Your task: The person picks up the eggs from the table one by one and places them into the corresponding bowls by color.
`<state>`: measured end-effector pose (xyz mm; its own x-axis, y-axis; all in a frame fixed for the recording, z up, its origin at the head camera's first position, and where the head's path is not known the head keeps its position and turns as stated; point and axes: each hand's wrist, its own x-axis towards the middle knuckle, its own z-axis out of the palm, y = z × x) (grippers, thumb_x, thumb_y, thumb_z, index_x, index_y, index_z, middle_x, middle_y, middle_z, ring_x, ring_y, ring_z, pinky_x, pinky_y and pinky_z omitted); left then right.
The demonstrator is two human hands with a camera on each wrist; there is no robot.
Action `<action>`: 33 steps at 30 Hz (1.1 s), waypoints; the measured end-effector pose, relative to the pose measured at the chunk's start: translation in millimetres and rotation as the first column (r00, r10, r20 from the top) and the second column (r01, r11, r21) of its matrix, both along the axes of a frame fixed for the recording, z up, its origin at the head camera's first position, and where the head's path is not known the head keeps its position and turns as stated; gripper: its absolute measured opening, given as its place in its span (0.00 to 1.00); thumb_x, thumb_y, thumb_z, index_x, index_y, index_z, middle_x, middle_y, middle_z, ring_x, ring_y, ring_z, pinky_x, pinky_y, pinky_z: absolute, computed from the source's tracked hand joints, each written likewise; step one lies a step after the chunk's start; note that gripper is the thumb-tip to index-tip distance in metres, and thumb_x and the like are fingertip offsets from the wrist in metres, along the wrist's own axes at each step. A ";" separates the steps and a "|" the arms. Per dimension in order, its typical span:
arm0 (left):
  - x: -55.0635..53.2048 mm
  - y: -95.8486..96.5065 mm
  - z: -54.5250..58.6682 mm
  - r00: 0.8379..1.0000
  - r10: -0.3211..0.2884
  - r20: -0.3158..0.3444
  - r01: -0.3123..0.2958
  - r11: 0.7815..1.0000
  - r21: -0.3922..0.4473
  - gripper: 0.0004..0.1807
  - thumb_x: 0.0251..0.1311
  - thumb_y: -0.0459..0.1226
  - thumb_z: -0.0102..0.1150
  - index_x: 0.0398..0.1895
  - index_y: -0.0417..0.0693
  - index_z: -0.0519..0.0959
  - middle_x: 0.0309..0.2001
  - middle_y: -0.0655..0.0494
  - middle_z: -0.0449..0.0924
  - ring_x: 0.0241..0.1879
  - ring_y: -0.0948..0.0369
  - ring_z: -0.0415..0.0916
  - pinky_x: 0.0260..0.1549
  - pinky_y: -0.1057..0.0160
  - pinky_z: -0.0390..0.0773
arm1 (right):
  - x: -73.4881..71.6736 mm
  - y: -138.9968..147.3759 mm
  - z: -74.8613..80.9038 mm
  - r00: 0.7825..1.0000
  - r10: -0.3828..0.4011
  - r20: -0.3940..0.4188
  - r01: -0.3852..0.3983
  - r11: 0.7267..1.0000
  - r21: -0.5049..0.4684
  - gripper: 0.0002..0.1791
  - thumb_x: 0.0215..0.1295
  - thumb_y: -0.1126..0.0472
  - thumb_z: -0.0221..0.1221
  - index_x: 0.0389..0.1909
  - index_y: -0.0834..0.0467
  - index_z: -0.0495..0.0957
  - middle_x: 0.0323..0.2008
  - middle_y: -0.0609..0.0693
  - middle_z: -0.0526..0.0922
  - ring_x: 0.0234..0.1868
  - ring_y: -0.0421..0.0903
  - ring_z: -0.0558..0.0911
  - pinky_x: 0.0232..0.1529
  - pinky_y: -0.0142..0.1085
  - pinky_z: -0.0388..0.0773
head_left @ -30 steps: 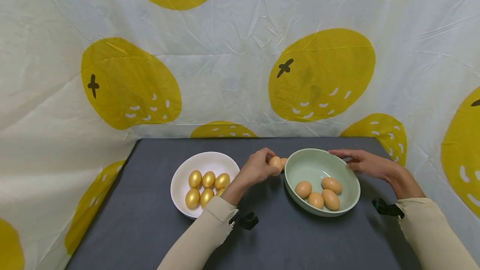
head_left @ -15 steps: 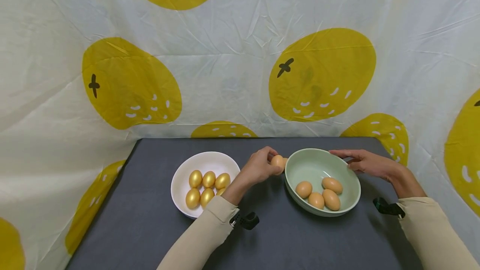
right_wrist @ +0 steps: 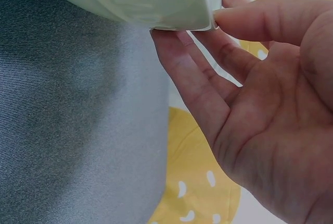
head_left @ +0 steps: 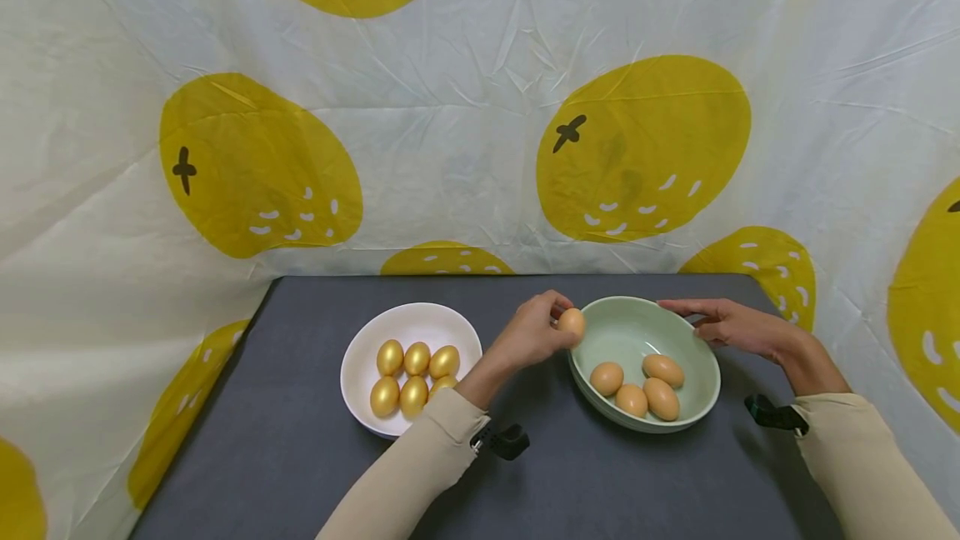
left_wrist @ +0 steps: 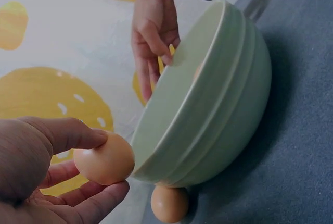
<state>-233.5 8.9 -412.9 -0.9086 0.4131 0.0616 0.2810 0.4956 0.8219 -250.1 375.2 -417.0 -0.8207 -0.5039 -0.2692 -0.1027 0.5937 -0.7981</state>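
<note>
My left hand (head_left: 534,330) pinches a brown egg (left_wrist: 105,159) between thumb and fingertips. It is at the left rim of the pale green bowl (head_left: 686,332), overlapping that rim in the head view. Inside the bowl lie several brown eggs (head_left: 662,398), gathered toward the near side. Another brown egg (left_wrist: 170,203) sits on the table against the bowl's outside, seen in the left wrist view and hidden in the head view. My right hand (head_left: 738,327) rests at the bowl's right rim, fingers extended and fingertips touching its edge (right_wrist: 212,25).
A white bowl (head_left: 358,332) with several golden eggs (head_left: 413,397) stands left of the green one; my left forearm partly covers it. Both bowls are on a dark grey table (head_left: 300,473). A patterned cloth (head_left: 450,140) hangs behind the table's far edge.
My left hand has lifted the egg slightly and moved it right, to the green bowl's rim. The egg on the table is now hidden in the head view. My right hand stays put.
</note>
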 end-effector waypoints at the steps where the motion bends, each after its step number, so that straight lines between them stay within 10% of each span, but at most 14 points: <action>1: -0.3 1.3 -0.5 1.000 -0.007 -0.004 0.007 1.000 0.006 0.22 0.55 0.36 0.69 0.54 0.46 0.78 0.45 0.56 0.80 0.41 0.62 0.76 0.39 0.68 0.76 | 0.1 0.0 0.1 1.000 0.000 0.000 0.000 1.000 0.001 0.35 0.72 0.69 0.51 0.79 0.55 0.58 0.76 0.64 0.60 0.64 0.54 0.77 0.50 0.40 0.80; 33: 1.0 30.2 -8.0 0.996 -0.088 0.003 0.088 0.996 0.002 0.23 0.55 0.36 0.73 0.54 0.46 0.78 0.44 0.56 0.81 0.36 0.67 0.76 0.34 0.71 0.77 | -2.6 0.4 0.3 1.000 0.029 0.001 -0.029 1.000 -0.005 0.35 0.72 0.71 0.49 0.79 0.56 0.57 0.75 0.65 0.61 0.59 0.45 0.79 0.50 0.39 0.80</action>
